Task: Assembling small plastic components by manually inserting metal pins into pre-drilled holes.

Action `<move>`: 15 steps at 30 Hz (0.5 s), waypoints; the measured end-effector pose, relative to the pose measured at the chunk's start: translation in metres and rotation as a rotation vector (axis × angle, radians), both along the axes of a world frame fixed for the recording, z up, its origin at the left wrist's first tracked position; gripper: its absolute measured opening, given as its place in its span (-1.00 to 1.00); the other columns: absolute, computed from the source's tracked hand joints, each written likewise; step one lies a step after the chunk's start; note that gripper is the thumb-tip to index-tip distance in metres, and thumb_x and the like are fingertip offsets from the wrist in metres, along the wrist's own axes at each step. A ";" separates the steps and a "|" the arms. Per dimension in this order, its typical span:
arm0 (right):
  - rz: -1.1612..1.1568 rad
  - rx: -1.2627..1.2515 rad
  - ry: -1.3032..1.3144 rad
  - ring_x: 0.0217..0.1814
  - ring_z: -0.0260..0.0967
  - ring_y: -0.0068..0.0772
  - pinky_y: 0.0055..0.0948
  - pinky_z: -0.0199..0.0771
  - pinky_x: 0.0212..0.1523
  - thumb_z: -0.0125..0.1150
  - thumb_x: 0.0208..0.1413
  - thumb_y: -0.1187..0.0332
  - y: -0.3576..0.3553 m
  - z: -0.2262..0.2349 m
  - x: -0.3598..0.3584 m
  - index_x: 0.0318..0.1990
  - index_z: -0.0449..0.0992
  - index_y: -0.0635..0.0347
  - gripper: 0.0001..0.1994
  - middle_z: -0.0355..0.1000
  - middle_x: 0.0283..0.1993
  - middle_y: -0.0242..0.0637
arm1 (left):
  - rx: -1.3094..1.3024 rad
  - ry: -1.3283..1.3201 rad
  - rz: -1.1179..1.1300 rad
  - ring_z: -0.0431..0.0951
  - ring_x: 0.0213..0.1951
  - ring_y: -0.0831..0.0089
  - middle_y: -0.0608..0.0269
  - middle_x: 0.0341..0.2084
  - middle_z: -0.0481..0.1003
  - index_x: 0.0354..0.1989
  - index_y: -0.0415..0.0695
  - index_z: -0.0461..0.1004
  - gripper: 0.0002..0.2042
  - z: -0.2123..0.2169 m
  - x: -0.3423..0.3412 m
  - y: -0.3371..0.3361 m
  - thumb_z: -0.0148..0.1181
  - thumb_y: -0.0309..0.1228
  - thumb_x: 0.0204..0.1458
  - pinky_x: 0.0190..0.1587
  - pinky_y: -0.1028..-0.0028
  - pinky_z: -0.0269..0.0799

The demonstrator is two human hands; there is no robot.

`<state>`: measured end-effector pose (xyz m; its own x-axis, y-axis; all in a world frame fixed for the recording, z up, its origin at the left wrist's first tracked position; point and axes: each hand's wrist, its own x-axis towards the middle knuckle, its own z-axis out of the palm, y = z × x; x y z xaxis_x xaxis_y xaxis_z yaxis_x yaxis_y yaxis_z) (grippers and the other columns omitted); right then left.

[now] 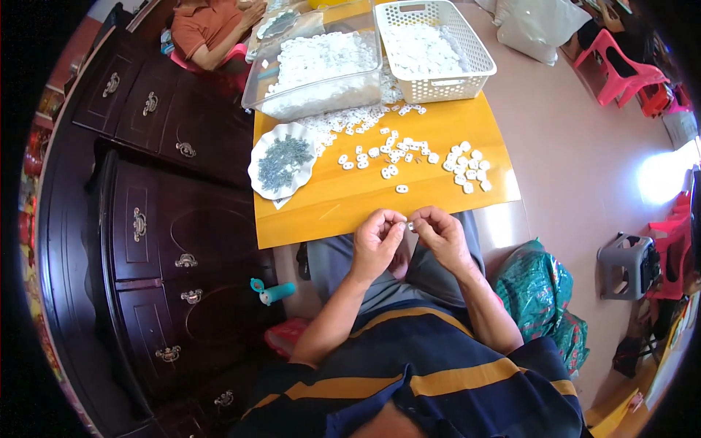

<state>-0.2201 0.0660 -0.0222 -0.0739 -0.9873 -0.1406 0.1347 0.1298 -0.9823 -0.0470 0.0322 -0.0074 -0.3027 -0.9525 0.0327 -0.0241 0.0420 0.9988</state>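
My left hand (377, 244) and my right hand (444, 238) meet just off the table's near edge, above my lap. Thumb and forefinger of each are pinched on a small white plastic piece (410, 226), mostly covered by the fingertips. A lone white two-holed piece (401, 189) lies on the table a little beyond them. Farther back are scattered loose white pieces (398, 150), some with dark holes. To the right sits a group of rounder white pieces (468, 168). A white scalloped plate (257, 169) on the left carries a heap of small grey metal-looking parts (283, 162).
A clear plastic bin (314, 102) and a white perforated basket (445, 89), both full of white pieces, stand at the table's far end. Dark drawers (146, 219) line the left. A green bag (537, 292) rests on the floor at right. Another person (208, 33) sits far left.
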 end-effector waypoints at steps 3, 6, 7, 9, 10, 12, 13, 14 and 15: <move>0.042 0.012 0.029 -0.40 0.30 -0.76 -0.68 0.32 -0.40 0.19 0.38 0.41 0.002 0.001 -0.003 -0.09 0.59 0.24 -0.88 0.47 -0.35 -0.54 | 0.008 0.019 0.000 0.37 -0.49 0.80 0.51 -0.47 0.43 -0.16 -0.22 0.48 -0.95 -0.001 -0.004 0.001 0.19 -0.60 0.25 -0.43 0.72 0.29; 0.004 -0.050 -0.033 -0.45 0.30 -0.76 -0.63 0.31 -0.44 0.21 0.33 0.45 0.002 -0.001 -0.006 -0.09 0.62 0.28 -0.87 0.44 -0.45 -0.52 | 0.005 0.009 -0.007 0.38 -0.48 0.79 0.48 -0.45 0.44 -0.16 -0.21 0.47 -0.94 0.004 -0.008 -0.001 0.18 -0.60 0.25 -0.43 0.71 0.31; 0.009 -0.051 -0.042 -0.45 0.31 -0.75 -0.63 0.32 -0.44 0.20 0.33 0.46 0.002 0.001 -0.008 -0.08 0.62 0.28 -0.87 0.44 -0.45 -0.52 | -0.001 0.006 -0.008 0.38 -0.48 0.79 0.48 -0.45 0.44 -0.15 -0.21 0.47 -0.93 0.004 -0.009 -0.002 0.18 -0.60 0.24 -0.43 0.70 0.31; 0.012 -0.047 -0.051 -0.44 0.32 -0.75 -0.64 0.35 -0.42 0.19 0.34 0.46 0.001 0.002 -0.010 -0.09 0.62 0.28 -0.87 0.45 -0.44 -0.51 | -0.007 0.005 -0.019 0.38 -0.47 0.78 0.48 -0.44 0.44 -0.13 -0.20 0.46 -0.92 0.007 -0.010 -0.002 0.17 -0.60 0.24 -0.42 0.70 0.32; 0.008 -0.042 -0.055 -0.44 0.32 -0.75 -0.64 0.35 -0.42 0.19 0.34 0.46 0.001 0.002 -0.011 -0.09 0.62 0.28 -0.87 0.45 -0.44 -0.51 | -0.001 0.001 -0.022 0.38 -0.47 0.78 0.48 -0.44 0.44 -0.13 -0.20 0.46 -0.92 0.007 -0.010 -0.003 0.17 -0.60 0.24 -0.42 0.70 0.32; 0.050 -0.027 -0.063 -0.39 0.29 -0.76 -0.68 0.33 -0.37 0.19 0.36 0.44 0.001 0.005 -0.013 -0.05 0.58 0.26 -0.87 0.45 -0.35 -0.55 | 0.028 -0.007 -0.047 0.37 -0.47 0.78 0.47 -0.45 0.44 -0.13 -0.21 0.46 -0.92 0.006 -0.009 -0.003 0.15 -0.59 0.26 -0.41 0.70 0.32; 0.047 -0.022 -0.066 -0.39 0.29 -0.76 -0.68 0.33 -0.37 0.19 0.36 0.44 0.001 0.006 -0.013 -0.05 0.58 0.26 -0.87 0.45 -0.35 -0.55 | 0.033 -0.010 -0.050 0.37 -0.47 0.78 0.47 -0.45 0.44 -0.13 -0.21 0.46 -0.92 0.006 -0.009 -0.004 0.15 -0.59 0.26 -0.41 0.70 0.32; 0.047 -0.017 -0.069 -0.38 0.30 -0.76 -0.68 0.33 -0.36 0.19 0.36 0.44 0.001 0.007 -0.013 -0.02 0.56 0.25 -0.87 0.44 -0.34 -0.54 | 0.036 -0.015 -0.063 0.37 -0.47 0.78 0.47 -0.45 0.44 -0.12 -0.21 0.46 -0.92 0.007 -0.010 -0.004 0.15 -0.59 0.26 -0.40 0.70 0.31; 0.047 -0.011 -0.071 -0.36 0.30 -0.76 -0.68 0.34 -0.36 0.20 0.36 0.44 0.001 0.007 -0.013 0.00 0.53 0.25 -0.85 0.44 -0.32 -0.54 | 0.039 -0.021 -0.075 0.37 -0.47 0.78 0.47 -0.45 0.44 -0.12 -0.22 0.46 -0.92 0.008 -0.010 -0.005 0.14 -0.59 0.26 -0.40 0.69 0.31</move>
